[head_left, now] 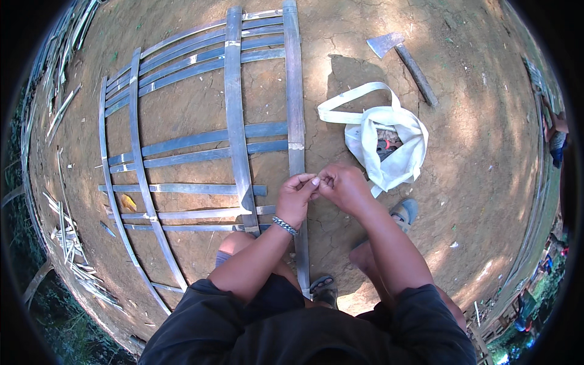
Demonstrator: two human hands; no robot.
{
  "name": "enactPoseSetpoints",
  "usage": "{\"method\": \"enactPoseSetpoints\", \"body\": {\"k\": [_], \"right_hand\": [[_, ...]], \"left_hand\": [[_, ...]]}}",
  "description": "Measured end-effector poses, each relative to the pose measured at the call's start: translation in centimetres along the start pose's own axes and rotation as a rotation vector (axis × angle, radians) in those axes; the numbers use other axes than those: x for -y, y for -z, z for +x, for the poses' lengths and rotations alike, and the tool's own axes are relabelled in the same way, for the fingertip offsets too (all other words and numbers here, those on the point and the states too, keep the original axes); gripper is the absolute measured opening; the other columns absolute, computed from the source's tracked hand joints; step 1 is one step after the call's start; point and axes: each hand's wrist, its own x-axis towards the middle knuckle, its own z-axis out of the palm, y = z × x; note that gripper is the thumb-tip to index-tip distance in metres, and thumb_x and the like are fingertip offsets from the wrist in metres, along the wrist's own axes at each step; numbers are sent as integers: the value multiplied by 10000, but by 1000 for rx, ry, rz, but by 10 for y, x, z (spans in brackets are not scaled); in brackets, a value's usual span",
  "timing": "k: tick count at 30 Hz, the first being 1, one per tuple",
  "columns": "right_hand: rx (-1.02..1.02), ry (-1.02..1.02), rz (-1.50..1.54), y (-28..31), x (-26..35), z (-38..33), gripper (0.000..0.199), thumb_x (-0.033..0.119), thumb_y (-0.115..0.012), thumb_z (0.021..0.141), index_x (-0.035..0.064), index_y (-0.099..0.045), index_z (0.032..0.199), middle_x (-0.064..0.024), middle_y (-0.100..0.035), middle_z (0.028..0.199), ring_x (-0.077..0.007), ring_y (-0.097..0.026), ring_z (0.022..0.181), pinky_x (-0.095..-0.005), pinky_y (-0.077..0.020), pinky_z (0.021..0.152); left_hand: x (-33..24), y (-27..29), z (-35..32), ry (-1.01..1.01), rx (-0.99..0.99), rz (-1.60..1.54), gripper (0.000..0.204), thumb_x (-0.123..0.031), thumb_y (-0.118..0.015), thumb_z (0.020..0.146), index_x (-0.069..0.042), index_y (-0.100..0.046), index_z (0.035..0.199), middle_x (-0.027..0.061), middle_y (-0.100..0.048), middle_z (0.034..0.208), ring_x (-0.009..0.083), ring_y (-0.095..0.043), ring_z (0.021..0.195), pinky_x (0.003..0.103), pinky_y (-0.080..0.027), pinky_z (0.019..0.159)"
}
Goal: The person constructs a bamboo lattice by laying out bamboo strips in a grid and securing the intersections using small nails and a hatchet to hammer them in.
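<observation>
My left hand (295, 199), with a braided bracelet at its wrist, meets my right hand (344, 187) fingertip to fingertip. Both are closed in a pinch; whatever is between the fingers is too small to make out. Under and beside them lies a lattice of split bamboo strips (235, 91), long lengths crossed by thinner slats. The outermost long strip (293, 79) runs beneath my left hand toward my feet. Just beyond my right hand stands a white cloth bag (401, 173), its mouth gaping and its strap looped to the left. Dark and red items (387, 145) show inside it.
A hatchet (417, 76) with a wooden handle lies on the bare earth beyond the bag. Split bamboo offcuts (73, 243) are scattered at the left, with longer strips (67, 48) at the far left. My sandalled foot (404, 212) is near the bag.
</observation>
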Motion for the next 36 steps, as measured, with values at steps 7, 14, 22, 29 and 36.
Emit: {"method": "enactPoseSetpoints", "body": {"k": [7, 14, 22, 29, 36], "right_hand": [[23, -130, 203, -34, -16, -8, 295, 143, -783, 853, 17, -738, 1116, -149, -726, 910, -281, -715, 774, -394, -572, 728], [-20, -289, 308, -45, -35, -27, 407, 123, -793, 897, -23, -695, 1263, -66, -725, 927, -109, -660, 777, -268, -554, 736], [-38, -328, 363, -37, -25, -18, 378, 127, -777, 913, -18, -702, 1254, -66, -721, 963, -110, -661, 847, -275, -550, 784], [-32, -298, 387, -36, -31, -10, 362, 137, -777, 914, -12, -707, 1237, -87, -719, 971, -126, -673, 829, -280, -553, 774], [-19, -252, 397, -27, -27, 9, 342, 131, -779, 913, -4, -715, 1220, -97, -718, 961, -130, -683, 823, -280, -558, 746]], "left_hand": [[27, 41, 26, -120, -50, 159, 143, -163, -714, 1002, -28, -720, 1049, 13, -731, 955, 75, -649, 831, 237, -514, 758], [20, 25, 75, -558, -404, 573, 140, -152, -730, 956, -39, -712, 1037, 87, -735, 928, 217, -689, 873, 351, -532, 807], [34, 7, 102, -826, -726, 904, 80, -135, -702, 929, -81, -712, 987, 117, -651, 1051, 346, -599, 1048, 467, -446, 935], [42, 7, 108, -809, -722, 1001, 86, -161, -708, 926, -98, -704, 985, 106, -644, 1044, 325, -594, 1038, 474, -410, 934], [40, 9, 109, -844, -713, 980, 98, -136, -715, 894, -122, -701, 989, 72, -650, 977, 292, -603, 985, 458, -392, 901]]}}
